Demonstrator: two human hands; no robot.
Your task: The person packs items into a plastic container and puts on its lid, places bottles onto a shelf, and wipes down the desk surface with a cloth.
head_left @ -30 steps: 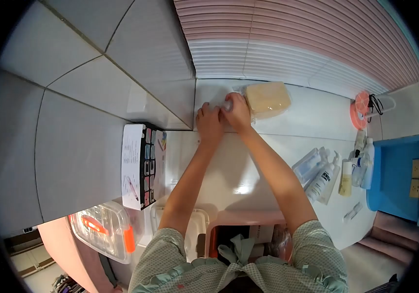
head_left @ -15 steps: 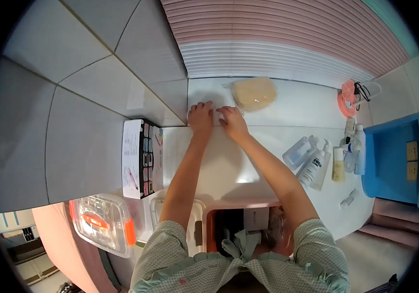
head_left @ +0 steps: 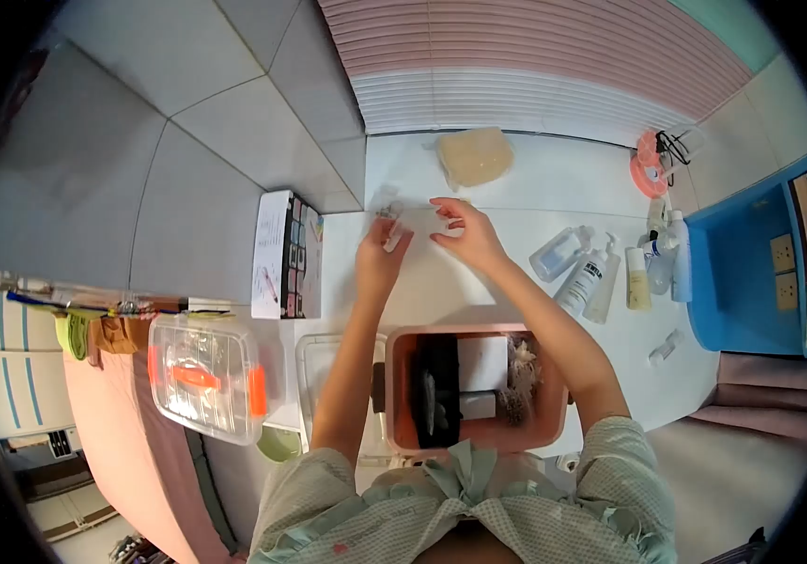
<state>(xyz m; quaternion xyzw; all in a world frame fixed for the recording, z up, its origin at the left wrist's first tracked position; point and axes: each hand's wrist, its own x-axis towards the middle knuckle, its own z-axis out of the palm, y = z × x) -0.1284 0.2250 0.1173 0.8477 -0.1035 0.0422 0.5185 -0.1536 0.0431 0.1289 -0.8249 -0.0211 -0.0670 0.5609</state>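
Note:
My left hand (head_left: 381, 256) is closed on a small clear plastic piece (head_left: 390, 209), held up over the white tabletop near the tiled wall. It is see-through and blurred, so its exact kind does not show. To its right my right hand (head_left: 472, 240) hovers with thumb and fingers apart, curved toward the left hand; nothing solid shows in its grasp. Beyond both hands, a wrapped beige block (head_left: 475, 157) lies on the back ledge. Below them, a pink bin (head_left: 481, 331) holds a black item, white boxes and a fluffy bundle.
At right stand or lie several bottles, including a white pump bottle (head_left: 580, 284) and a clear bottle (head_left: 558, 252). A blue shelf unit (head_left: 725, 258) is beyond. On the left are a black-and-white box (head_left: 283, 256) and a clear lidded case (head_left: 204, 374) with orange latches.
Both hands have lifted off the back ledge and come nearer to me. A clear plastic piece now shows in the left hand. The view has shifted, revealing more of the pink bin.

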